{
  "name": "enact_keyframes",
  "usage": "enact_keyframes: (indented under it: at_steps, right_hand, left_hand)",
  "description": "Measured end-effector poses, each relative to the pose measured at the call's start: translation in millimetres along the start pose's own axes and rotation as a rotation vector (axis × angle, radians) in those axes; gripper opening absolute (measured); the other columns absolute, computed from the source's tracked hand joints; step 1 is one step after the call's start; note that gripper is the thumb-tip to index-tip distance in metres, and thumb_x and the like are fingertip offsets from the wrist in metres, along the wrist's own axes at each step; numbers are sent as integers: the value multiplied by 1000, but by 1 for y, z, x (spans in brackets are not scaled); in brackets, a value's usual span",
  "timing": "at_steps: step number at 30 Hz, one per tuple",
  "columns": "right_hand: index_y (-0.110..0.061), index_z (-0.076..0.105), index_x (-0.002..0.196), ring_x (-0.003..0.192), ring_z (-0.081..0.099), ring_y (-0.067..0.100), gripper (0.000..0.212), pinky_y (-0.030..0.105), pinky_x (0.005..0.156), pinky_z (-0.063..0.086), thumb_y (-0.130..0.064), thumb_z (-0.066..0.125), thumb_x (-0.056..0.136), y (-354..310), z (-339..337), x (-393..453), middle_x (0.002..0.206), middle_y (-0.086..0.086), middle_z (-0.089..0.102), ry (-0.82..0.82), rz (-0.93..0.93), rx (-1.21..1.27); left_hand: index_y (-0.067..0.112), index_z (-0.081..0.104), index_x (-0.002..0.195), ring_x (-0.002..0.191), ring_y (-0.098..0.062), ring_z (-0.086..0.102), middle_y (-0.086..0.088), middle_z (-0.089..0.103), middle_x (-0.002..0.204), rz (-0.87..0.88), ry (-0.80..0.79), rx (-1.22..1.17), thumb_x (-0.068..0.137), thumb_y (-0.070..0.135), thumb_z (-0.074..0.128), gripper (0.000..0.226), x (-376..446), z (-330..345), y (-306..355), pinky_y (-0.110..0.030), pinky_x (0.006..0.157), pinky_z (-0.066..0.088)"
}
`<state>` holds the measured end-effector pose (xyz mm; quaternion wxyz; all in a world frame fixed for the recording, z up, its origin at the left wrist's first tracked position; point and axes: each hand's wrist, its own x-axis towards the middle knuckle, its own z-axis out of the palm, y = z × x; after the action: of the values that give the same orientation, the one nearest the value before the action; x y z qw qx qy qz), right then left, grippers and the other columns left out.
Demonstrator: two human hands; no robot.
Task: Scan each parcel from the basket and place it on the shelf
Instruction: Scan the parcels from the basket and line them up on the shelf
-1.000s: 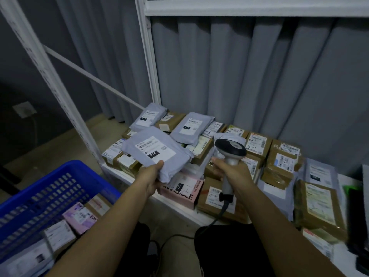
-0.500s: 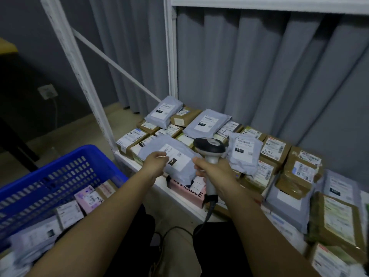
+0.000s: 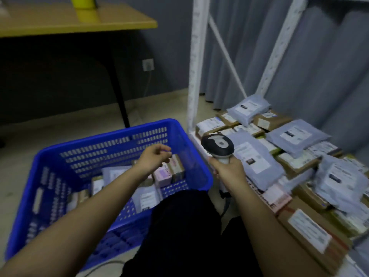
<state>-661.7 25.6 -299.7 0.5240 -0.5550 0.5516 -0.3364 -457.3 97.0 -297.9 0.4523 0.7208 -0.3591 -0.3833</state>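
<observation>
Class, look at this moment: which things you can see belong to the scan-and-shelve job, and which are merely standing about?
Belonging to the job: blue basket with its parcels; pink parcel under the left hand; scanner gripped by the right hand; shelf; grey mailer lying on it.

Standing about: yellow table; wall socket; grey curtain.

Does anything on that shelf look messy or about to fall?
Yes. The parcels on the shelf lie in a loose, overlapping heap. One grey mailer sits crooked atop others near the front edge, beside the scanner. Nothing looks torn or spilled.

parcel storeroom | labelled parcels (image 3: pixel 295 136) on metal shelf (image 3: pixel 194 76) | basket (image 3: pixel 60 156)
</observation>
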Motion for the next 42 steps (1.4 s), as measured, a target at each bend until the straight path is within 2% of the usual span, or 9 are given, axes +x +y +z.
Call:
enact_keyframes:
  at_steps: [6, 11, 17, 22, 25, 31, 34, 37, 42]
  right_hand:
    - [-10, 64, 87, 38, 51, 3, 16, 18, 41, 43, -21, 75, 82, 14, 61, 20, 55, 1, 61, -184, -4, -235]
    - [-7, 64, 96, 55, 56, 16, 22, 28, 56, 48, -22, 74, 84, 17, 76, 26, 68, 7, 63, -401, -8, -442]
    - [-9, 63, 84, 39, 54, 1, 17, 14, 42, 43, -21, 75, 84, 20, 80, 31, 45, -6, 62, -512, -10, -541]
    - [-17, 59, 78, 41, 55, -2, 17, 11, 42, 41, -21, 74, 84, 13, 95, 33, 47, -13, 62, -598, -64, -644]
    - [-12, 61, 93, 48, 57, 3, 19, 11, 43, 42, -23, 74, 84, 15, 111, 35, 63, -5, 63, -621, -76, -654]
    - [-13, 61, 92, 59, 54, 5, 19, 7, 45, 40, -22, 75, 84, 25, 143, 50, 69, -5, 60, -556, -112, -553]
    - [-20, 60, 86, 65, 56, 7, 15, 17, 53, 41, -24, 75, 84, 37, 159, 62, 73, -8, 60, -498, -90, -501]
    - [-17, 62, 80, 66, 57, 10, 15, 24, 55, 41, -27, 73, 85, 55, 169, 77, 72, -3, 61, -471, -72, -524]
    - [-10, 63, 87, 70, 58, 13, 22, 26, 58, 47, -31, 67, 88, 87, 178, 98, 77, 0, 61, -460, -39, -669]
  left_hand:
    - [10, 64, 95, 92, -18, 58, -7, 63, 96, -83, -90, 260, 94, 16, 59, 8, -24, -53, -101, -26, 75, 42]
    - [14, 64, 95, 98, -25, 59, -7, 64, 103, -177, -201, 207, 98, 15, 53, 11, -54, -65, -158, -37, 89, 44]
    - [10, 70, 95, 99, -24, 62, -7, 69, 103, -243, -206, 268, 95, 27, 57, 21, -57, -65, -181, -39, 90, 46]
    - [9, 71, 98, 96, -19, 64, -4, 71, 101, -324, -263, 241, 95, 23, 57, 20, -46, -69, -186, -34, 88, 49]
    - [14, 66, 89, 77, -18, 66, -4, 71, 81, -441, -262, 52, 97, 19, 55, 14, -30, -66, -194, -24, 66, 52]
    - [9, 60, 96, 88, -24, 58, -10, 60, 93, -409, 14, -8, 95, 15, 57, 7, 21, -58, -207, -26, 66, 46]
    - [4, 54, 114, 80, -18, 53, -15, 58, 106, -464, 131, -88, 96, 16, 56, 21, 47, -52, -218, -25, 62, 41]
    - [3, 55, 117, 98, -26, 55, -23, 56, 125, -525, 254, -225, 95, 13, 56, 24, 74, -45, -233, -31, 79, 43]
    - [-3, 60, 116, 103, -25, 58, -13, 61, 111, -541, 385, -329, 92, 7, 60, 26, 114, -31, -252, -36, 86, 46]
